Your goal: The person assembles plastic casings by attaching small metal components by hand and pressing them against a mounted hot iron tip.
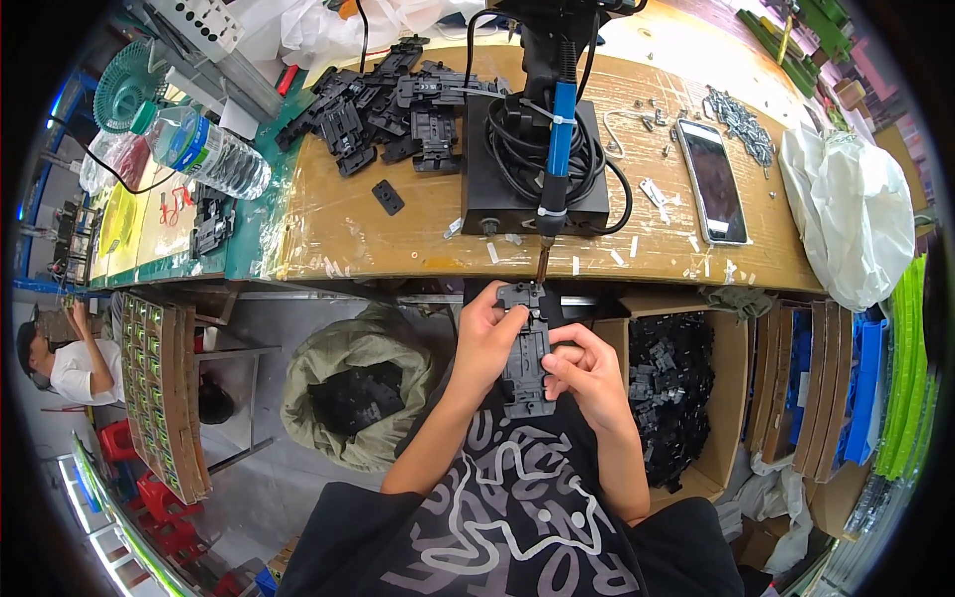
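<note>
In front of my chest, just below the table edge, is a long black moulded plastic part (527, 363) with clips and slots. My left hand (484, 338) is closed round its upper left side, thumb across the face near the top end. My right hand (587, 373) has bent fingers and a thumb at the part's right edge; the exact grip is partly hidden. Right above the part's top end points the metal tip of a blue-handled soldering-iron-like tool (560, 129), fixed upright on a black stand (487, 189) with coiled cable.
A pile of similar black parts (398, 104) lies on the table (398, 254). Phone (712, 179), small metal pieces (741, 119) and a white bag (841, 219) are right; a water bottle (204, 149) is left. Below stand a sack (308, 393) and a carton (731, 398) of black pieces.
</note>
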A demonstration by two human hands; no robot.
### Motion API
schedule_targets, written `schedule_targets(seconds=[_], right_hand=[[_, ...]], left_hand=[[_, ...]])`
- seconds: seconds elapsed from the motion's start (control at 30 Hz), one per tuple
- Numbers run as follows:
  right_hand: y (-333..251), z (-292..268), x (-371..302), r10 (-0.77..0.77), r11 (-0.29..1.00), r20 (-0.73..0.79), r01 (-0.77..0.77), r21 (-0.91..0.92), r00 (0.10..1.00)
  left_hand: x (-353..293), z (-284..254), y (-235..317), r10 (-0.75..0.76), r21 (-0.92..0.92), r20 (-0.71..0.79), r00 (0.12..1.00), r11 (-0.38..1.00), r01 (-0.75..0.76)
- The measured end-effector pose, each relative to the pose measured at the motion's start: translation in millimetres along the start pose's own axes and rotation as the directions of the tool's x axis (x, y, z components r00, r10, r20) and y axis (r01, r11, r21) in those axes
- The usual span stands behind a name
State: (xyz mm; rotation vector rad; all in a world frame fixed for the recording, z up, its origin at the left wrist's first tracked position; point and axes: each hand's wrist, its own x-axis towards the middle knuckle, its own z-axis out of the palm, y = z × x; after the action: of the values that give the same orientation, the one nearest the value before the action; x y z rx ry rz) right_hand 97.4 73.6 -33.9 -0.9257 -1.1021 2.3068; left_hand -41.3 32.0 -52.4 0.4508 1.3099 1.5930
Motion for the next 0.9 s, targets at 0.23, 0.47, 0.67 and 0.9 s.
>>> schedule_targets(seconds=[0.23,0.47,0.67,0.9], right_hand=[[-6.8,3.9,-1.7,-0.004,1.000,-0.008,0.004,0.007,1.000],[-3.7,2.5,-2.7,-0.017,1.000,-0.006,0.017,-0.008,1.000],[-4.5,3.0,-4.6,-0.035,0.999,-0.021,0.035,-0.009,0.999],[-4.9,5.0,-3.0,-0.036,0.999,-0.033,0.036,0.007,0.999]], left_hand=[[1.3,2.7,6.3,0.001,-0.011,0.016,1.000,1.000,-0.001],[1.1,4.2,6.5,0.025,-0.033,0.008,1.000,0.999,-0.025],[-0.8,4.6,7.7,-0.016,-0.009,0.011,1.000,1.000,0.016],[1.3,4.3,6.5,-0.006,-0.020,0.007,1.000,1.000,0.006]])
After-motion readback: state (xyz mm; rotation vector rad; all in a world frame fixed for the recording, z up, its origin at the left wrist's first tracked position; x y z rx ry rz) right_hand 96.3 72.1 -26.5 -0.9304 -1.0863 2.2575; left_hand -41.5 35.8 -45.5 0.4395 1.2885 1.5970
